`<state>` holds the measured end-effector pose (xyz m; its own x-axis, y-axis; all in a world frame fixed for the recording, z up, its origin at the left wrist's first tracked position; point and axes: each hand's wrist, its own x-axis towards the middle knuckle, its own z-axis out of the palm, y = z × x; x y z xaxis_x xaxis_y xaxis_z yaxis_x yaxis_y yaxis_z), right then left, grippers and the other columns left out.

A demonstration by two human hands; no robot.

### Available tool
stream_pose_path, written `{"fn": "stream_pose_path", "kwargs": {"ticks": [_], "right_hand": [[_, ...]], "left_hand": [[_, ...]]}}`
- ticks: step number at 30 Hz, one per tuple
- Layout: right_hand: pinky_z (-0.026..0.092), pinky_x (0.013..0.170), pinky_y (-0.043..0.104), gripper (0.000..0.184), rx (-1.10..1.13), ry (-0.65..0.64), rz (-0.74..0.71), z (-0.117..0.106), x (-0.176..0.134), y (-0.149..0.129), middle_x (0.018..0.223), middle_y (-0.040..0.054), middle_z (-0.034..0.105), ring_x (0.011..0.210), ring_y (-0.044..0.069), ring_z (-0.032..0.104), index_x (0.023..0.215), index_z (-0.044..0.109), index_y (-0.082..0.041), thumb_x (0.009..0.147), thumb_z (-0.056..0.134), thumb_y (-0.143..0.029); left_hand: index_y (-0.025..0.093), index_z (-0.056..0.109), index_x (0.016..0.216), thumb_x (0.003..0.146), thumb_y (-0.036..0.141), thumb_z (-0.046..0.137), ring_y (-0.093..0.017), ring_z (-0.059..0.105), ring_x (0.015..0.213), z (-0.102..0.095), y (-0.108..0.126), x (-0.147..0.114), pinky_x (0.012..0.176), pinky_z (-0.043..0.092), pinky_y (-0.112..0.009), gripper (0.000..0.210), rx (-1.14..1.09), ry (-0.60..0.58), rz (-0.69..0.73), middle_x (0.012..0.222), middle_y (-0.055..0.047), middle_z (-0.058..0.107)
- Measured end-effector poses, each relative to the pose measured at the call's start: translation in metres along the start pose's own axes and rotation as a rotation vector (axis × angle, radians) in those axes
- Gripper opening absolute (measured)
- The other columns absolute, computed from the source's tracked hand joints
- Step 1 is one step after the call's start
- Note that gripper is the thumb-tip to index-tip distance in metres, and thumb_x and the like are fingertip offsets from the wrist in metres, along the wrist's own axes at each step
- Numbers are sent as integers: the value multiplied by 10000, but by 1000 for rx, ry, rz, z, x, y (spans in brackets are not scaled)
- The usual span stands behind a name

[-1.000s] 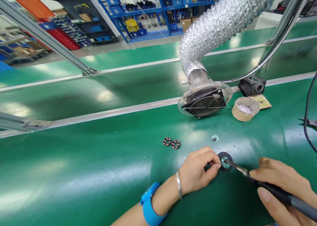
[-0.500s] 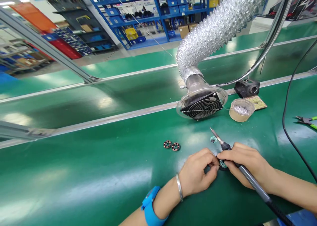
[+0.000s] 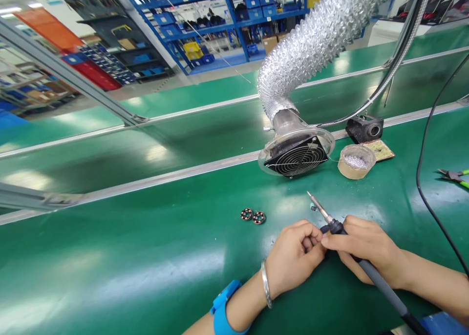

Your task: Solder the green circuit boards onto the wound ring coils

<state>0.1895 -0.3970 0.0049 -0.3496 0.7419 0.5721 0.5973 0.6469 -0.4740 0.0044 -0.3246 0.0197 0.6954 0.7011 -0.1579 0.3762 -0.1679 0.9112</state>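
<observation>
My right hand [image 3: 372, 249] is wrapped round a soldering iron [image 3: 383, 281], whose bare metal tip points up and left over the bench. The fingers of my left hand [image 3: 296, 252] pinch a small round circuit board part; only its dark edge [image 3: 324, 229] shows, the rest lying behind the fingers. My right fingertips meet the left ones at this part. Just beyond, partly behind the iron's tip, lies a small green circuit board [image 3: 313, 207]. Two round copper-wound coils [image 3: 252, 216] sit side by side to the left of my hands.
A fume extractor fan [image 3: 298, 159] on a silver duct [image 3: 311, 51] hangs beyond my hands. To its right stand a tub of metal shavings [image 3: 356, 162], a sponge [image 3: 381, 150] and a black iron holder [image 3: 364, 129]. Green-handled cutters [image 3: 454, 177] and a black cable [image 3: 423, 188] lie far right.
The round board between my hands has tilted, so its green face is now hidden and a dark edge shows. The iron's tip has shifted slightly left, covering part of the loose board.
</observation>
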Motion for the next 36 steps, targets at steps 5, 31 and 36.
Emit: {"fn": "stream_pose_path", "kwargs": {"ticks": [5,31,36], "right_hand": [[340,541,263,403,-58,-13,-35,0,2,-2,675,3,518,587,143,375,1200,535,-177,843,454,-8],[364,470,299,208,215,87,272,-38,10,-33,630,13,553,488,151,491,949,575,-198,774,484,-131],[375,467,309,215,192,84,259,-38,10,-33,634,14,574,465,154,507,948,574,-203,769,482,-127]], "left_hand": [[158,566,701,757,183,552,-71,416,471,-2,-1,0,439,313,-178,63,-96,-58,-134,590,32,526],[159,576,681,712,115,550,-56,450,385,-9,4,7,423,352,-174,59,-138,-166,-239,504,60,555],[157,573,675,714,106,554,-53,457,394,-9,3,7,423,353,-170,67,-133,-174,-223,515,60,554]]}}
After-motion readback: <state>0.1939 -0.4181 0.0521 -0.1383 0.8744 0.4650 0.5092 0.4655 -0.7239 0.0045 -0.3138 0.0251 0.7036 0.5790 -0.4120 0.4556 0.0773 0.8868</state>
